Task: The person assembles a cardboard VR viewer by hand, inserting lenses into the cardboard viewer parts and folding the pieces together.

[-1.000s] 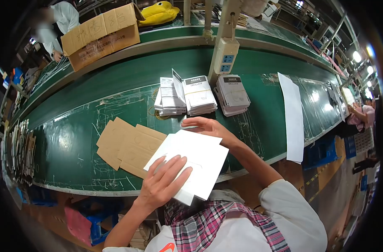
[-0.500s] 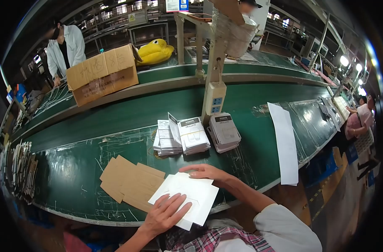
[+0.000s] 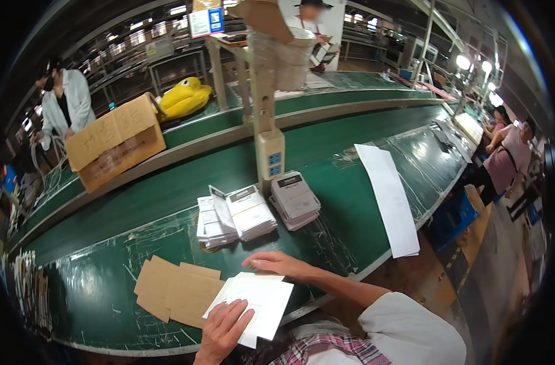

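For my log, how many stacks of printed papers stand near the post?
3, side by side before the post: the left stack, the middle stack and the right stack.

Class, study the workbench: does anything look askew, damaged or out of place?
Yes. A paper flap sticks up between the left stack and middle stack, though their other papers lie mostly flat. Farther right, a long white sheet seems to overhang the bench edge.

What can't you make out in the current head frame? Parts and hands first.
- White sheets: underside, facing down; head view.
- Left palm: hidden by the back of the left hand; head view.
- Brown cardboard: right end, white sheets seem to cover it; head view.
- Banded booklets: small print, too small; head view.
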Demonstrator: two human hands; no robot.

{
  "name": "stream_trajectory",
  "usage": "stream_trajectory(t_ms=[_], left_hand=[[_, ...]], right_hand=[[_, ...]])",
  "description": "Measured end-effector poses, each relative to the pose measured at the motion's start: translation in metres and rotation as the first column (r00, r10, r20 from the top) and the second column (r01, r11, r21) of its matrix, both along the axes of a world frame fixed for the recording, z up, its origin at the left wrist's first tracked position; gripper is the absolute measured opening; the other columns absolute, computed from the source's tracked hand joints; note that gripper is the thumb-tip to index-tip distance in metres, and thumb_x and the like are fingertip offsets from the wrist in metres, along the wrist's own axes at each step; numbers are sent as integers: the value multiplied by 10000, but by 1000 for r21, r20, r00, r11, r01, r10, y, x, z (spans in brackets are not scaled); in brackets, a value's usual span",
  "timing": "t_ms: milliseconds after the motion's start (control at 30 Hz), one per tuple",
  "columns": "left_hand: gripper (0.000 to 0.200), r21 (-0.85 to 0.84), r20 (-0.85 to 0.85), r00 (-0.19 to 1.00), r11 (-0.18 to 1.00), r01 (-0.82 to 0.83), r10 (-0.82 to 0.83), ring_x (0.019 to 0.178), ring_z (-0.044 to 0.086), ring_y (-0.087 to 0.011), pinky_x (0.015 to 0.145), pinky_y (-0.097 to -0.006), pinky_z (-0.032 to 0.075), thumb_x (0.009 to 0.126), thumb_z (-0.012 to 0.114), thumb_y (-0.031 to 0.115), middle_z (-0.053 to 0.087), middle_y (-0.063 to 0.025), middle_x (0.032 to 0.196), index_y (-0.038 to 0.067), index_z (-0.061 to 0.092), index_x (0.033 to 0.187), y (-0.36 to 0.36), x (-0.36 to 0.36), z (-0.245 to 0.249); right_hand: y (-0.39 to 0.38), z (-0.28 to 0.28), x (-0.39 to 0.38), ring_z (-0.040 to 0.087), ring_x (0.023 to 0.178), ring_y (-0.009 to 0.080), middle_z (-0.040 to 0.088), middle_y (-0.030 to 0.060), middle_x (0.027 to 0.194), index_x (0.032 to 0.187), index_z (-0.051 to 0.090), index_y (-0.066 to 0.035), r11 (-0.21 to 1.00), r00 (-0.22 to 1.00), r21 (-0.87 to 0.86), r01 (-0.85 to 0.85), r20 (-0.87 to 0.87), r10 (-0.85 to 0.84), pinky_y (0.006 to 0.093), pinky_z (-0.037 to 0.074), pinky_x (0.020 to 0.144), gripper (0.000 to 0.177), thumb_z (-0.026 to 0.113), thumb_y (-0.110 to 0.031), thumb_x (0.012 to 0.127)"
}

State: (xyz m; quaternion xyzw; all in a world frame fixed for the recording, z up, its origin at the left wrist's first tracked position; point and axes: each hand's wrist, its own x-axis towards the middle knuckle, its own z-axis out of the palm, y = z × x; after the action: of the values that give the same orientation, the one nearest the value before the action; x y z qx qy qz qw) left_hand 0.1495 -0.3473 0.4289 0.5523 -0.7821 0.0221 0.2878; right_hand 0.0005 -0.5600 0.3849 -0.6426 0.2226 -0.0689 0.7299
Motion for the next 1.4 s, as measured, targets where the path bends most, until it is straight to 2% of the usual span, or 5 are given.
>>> stream_trajectory(t_ms=[233, 367, 567, 1067, 1400], left_hand=[[367, -15, -379, 925, 1000, -9, 2, 1071, 552, -339, 877, -400, 462, 796, 618, 103, 581, -209, 1134, 21, 577, 1151, -4, -2, -4], [363, 254, -831, 392, 896, -365, 395, 1015, 545, -179, 862, -311, 436, 910, 589, 143, 581, -108, 1108, -60, 494, 1195, 11, 2, -48], [410, 372, -924, -128, 923, -99, 359, 1084, 545, -205, 919, -351, 449, 925, 546, 107, 537, -95, 1215, 13, 404, 1298, -5, -9, -7], [451, 470, -840, -258, 878, 95, 477, 1062, 541, -207, 907, -339, 433, 858, 600, 108, 534, -118, 1194, -17, 427, 1255, -14, 0, -13], [338, 440, -897, -115, 887, -141, 426, 979, 559, -159, 858, -306, 447, 905, 563, 137, 579, -91, 1096, -36, 484, 1185, -38, -12, -47]], right_hand=[[3, 7, -1, 511, 1146, 196, 578, 135, 1160, 1179, 550, 19, 987, 949, 157, -44, 314, -7, 347, 337, 1033, 636, 275, -516, 972], [7, -5, 1, 505, 1144, 212, 577, 114, 1175, 1218, 525, 10, 955, 911, 273, -112, 413, -12, 352, 326, 1016, 785, 252, -656, 904], [10, 13, -2, 503, 1074, 134, 575, 68, 1145, 1233, 508, 20, 997, 953, 0, -82, 293, 78, 298, 405, 916, 513, 516, -383, 915], [27, 7, 0, 603, 890, 130, 628, 63, 1017, 1139, 570, -5, 930, 952, 297, 215, 148, -267, 292, 499, 774, 354, 602, -254, 889], [41, -9, 16, 568, 908, 101, 611, 56, 1021, 1127, 534, 12, 901, 878, 37, 433, 211, -430, 263, 461, 799, 273, 528, -188, 941]])
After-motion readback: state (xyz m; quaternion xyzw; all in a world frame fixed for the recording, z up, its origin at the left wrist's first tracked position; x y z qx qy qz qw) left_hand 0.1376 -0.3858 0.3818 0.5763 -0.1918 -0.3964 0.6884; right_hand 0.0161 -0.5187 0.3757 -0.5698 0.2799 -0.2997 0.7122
